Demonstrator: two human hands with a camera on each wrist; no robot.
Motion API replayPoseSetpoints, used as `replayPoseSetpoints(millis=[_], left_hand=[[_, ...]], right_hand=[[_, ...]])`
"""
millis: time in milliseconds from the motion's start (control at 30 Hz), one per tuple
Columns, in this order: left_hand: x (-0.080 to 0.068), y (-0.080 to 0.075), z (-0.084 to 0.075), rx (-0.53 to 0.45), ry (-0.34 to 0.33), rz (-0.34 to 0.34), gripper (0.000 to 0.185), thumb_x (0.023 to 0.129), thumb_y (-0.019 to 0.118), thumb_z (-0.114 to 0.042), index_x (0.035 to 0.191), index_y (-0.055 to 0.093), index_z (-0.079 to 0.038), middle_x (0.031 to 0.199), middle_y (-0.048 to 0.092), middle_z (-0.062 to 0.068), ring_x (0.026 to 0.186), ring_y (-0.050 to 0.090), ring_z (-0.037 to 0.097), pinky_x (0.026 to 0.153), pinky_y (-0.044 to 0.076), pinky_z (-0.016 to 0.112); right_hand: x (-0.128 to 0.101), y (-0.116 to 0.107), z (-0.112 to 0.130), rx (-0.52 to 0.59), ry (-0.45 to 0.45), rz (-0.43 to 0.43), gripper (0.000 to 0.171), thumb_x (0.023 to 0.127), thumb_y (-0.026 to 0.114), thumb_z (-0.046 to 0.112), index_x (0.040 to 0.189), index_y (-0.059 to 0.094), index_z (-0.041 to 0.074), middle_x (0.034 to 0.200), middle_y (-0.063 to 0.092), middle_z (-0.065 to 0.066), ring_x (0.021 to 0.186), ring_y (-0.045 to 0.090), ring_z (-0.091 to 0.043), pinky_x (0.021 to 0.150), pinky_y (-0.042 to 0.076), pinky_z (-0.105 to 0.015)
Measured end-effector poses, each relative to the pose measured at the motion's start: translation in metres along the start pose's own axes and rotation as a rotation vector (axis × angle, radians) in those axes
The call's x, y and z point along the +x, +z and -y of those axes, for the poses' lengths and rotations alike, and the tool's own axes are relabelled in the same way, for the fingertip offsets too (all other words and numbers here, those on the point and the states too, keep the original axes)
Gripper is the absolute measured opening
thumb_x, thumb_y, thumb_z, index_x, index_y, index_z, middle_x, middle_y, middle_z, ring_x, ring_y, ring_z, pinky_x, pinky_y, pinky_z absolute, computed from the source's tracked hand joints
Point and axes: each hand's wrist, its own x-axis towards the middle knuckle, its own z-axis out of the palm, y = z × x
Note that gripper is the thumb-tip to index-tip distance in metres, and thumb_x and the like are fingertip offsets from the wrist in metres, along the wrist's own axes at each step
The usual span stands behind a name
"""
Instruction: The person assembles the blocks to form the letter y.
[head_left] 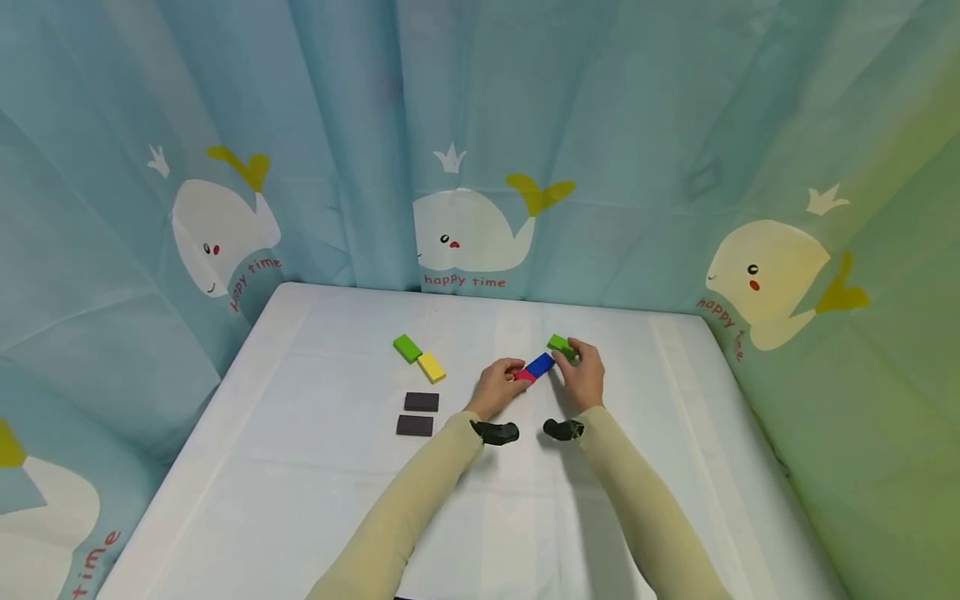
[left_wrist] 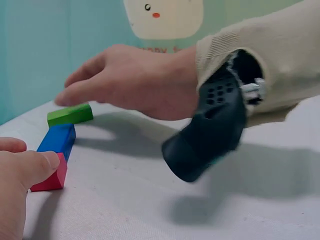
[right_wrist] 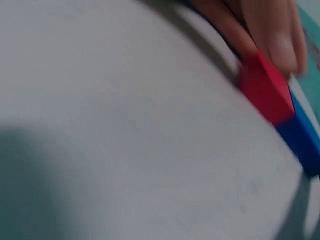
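Note:
A pinkish-red block (head_left: 525, 376) lies end to end with a blue block (head_left: 540, 365), forming a slanting row on the white table. My left hand (head_left: 497, 389) pinches the red block between thumb and fingers; its thumb (left_wrist: 42, 167) shows on top in the left wrist view. Beyond the blue block's far end is a green block (head_left: 559, 344), turned at an angle to the row. My right hand (head_left: 585, 377) is over the green block, its fingers nearly straight in the left wrist view. Whether its fingertips touch the block is unclear.
Left of the hands lie another green block (head_left: 407, 348) and a yellow block (head_left: 431, 367), corners close together. Nearer are two dark blocks (head_left: 422, 402), one in front of the other. A blue curtain (head_left: 480, 108) with whale prints surrounds the table (head_left: 300, 500).

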Motion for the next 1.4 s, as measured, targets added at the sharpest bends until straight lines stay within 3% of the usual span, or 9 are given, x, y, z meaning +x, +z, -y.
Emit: replayPoseSetpoints(millis=[167,600,900,1400], left_hand=[[0.001,0.000,0.000,-0.002,-0.015,0.006,0.042,0.090,0.073,-0.019,0.130,0.062,-0.010,0.124,0.063,0.005,0.110,0.061,0.018,0.093,0.049,0.030],[0.002,-0.001,0.004,-0.015,-0.021,-0.004,0.042,0.090,0.073,-0.022,0.129,0.062,-0.011,0.123,0.064,0.005,0.110,0.061,0.017,0.095,0.049,0.031],[0.002,0.000,0.003,-0.009,-0.019,0.002,0.043,0.091,0.072,-0.024,0.130,0.062,-0.011,0.126,0.063,0.003,0.111,0.060,0.016,0.095,0.048,0.030],[0.001,-0.001,0.001,-0.024,-0.024,-0.003,0.041,0.090,0.073,-0.020,0.129,0.063,-0.010,0.122,0.065,0.004,0.108,0.061,0.016,0.094,0.049,0.030]], right_hand=[[0.014,-0.010,-0.016,0.001,-0.005,-0.042,0.051,0.091,0.071,0.021,0.132,0.056,-0.004,0.128,0.054,-0.025,0.118,0.050,-0.038,0.101,0.040,-0.049],[0.028,-0.009,-0.028,-0.082,0.000,0.095,0.057,0.091,0.070,0.023,0.135,0.051,-0.008,0.131,0.051,-0.028,0.120,0.048,-0.040,0.104,0.036,-0.052],[0.026,-0.004,-0.024,-0.113,0.024,-0.007,0.052,0.090,0.071,0.024,0.129,0.057,-0.008,0.125,0.055,-0.028,0.115,0.051,-0.040,0.100,0.038,-0.051],[0.024,0.000,-0.013,-0.066,0.070,-0.036,0.038,0.092,0.069,0.022,0.119,0.066,-0.005,0.113,0.061,-0.023,0.102,0.059,-0.034,0.091,0.047,-0.046]])
